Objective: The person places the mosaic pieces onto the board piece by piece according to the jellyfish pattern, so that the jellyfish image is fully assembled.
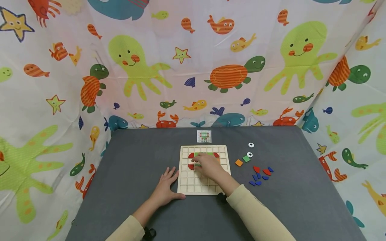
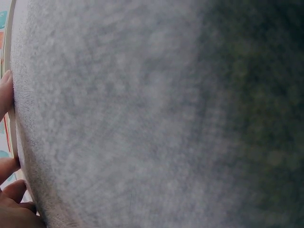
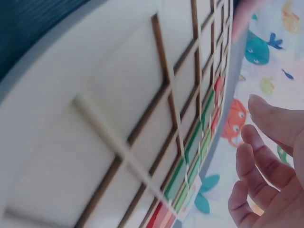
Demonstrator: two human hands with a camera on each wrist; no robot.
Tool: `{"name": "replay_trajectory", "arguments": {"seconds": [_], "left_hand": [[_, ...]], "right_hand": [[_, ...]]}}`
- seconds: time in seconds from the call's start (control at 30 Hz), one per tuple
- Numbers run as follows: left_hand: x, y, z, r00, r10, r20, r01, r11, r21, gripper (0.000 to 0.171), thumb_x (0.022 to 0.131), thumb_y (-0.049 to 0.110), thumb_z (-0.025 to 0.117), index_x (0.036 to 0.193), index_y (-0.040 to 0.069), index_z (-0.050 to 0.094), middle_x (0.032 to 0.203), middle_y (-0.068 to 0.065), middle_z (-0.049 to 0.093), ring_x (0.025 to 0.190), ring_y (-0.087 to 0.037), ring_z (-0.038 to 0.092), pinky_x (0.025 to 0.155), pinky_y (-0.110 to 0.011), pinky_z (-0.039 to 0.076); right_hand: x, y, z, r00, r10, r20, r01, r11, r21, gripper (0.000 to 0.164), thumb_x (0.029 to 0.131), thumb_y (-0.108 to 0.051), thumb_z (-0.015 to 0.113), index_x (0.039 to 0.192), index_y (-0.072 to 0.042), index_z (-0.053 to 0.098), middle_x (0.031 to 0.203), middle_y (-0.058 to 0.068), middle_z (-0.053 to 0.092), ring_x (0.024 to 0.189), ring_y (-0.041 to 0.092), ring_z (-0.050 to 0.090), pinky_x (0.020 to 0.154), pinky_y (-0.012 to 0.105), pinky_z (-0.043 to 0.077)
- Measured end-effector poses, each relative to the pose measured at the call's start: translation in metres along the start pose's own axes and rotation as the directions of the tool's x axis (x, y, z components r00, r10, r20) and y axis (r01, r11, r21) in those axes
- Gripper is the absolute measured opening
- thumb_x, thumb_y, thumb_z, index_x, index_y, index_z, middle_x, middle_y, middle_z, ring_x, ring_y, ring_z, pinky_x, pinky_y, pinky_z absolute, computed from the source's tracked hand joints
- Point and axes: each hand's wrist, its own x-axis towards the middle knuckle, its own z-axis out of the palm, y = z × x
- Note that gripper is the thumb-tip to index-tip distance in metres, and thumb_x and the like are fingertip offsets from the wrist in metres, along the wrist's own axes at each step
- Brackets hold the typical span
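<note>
A pale wooden grid board (image 1: 199,185) lies on the grey table, with red, green and orange pieces in its upper cells. My right hand (image 1: 208,165) hovers over these pieces and hides some of them. In the right wrist view the thumb (image 3: 268,116) and loosely bent fingers (image 3: 259,183) stand apart, with nothing seen between them. My left hand (image 1: 165,189) rests spread at the board's lower left, fingertips by the left edge and thumb by the near edge. The left wrist view shows mostly blurred grey cloth, with a few fingertips (image 2: 6,92) at its left edge.
Beyond the board lies a small card (image 1: 204,136) with a coloured figure on a grid. To the right are white rings (image 1: 251,145), an orange square (image 1: 239,162), a green square (image 1: 246,158), red pieces (image 1: 266,172) and several blue pieces (image 1: 258,183). A patterned curtain (image 1: 181,73) surrounds the table.
</note>
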Motion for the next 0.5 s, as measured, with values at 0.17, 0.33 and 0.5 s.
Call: {"name": "replay_trajectory", "arguments": {"seconds": [0.17,0.33,0.5], "left_hand": [[0.0,-0.001,0.0,1.0,0.008,0.001,-0.008,1.0,0.009,0.114,0.065,0.053,0.091,0.157,0.011,0.037,0.167,-0.011,0.026,0.156,-0.037,0.01,0.123,-0.061,0.017],[0.001,-0.001,0.001,1.0,0.009,0.0,-0.009,1.0,0.003,0.114,0.066,0.053,0.091,0.157,0.013,0.037,0.167,-0.009,0.025,0.157,-0.036,0.009,0.124,-0.06,0.016],[0.0,0.0,-0.001,1.0,0.008,-0.006,-0.008,1.0,-0.001,0.114,0.066,0.053,0.091,0.158,0.012,0.036,0.167,-0.009,0.025,0.157,-0.036,0.009,0.123,-0.06,0.016]], "right_hand": [[-0.015,0.014,-0.011,0.997,0.017,-0.069,-0.014,0.999,0.044,0.029,0.087,-0.017,0.08,0.116,-0.013,0.075,0.105,0.003,0.07,0.09,0.022,0.068,0.076,0.039,0.056],[-0.033,0.031,-0.025,0.992,0.071,-0.105,-0.063,0.995,0.074,0.029,0.088,-0.016,0.079,0.117,-0.013,0.075,0.103,0.003,0.07,0.086,0.019,0.067,0.073,0.036,0.056],[-0.048,0.049,-0.037,0.979,0.16,-0.123,-0.151,0.985,0.079,0.03,0.088,-0.018,0.08,0.117,-0.012,0.075,0.104,0.004,0.07,0.084,0.018,0.065,0.068,0.034,0.054]]}}
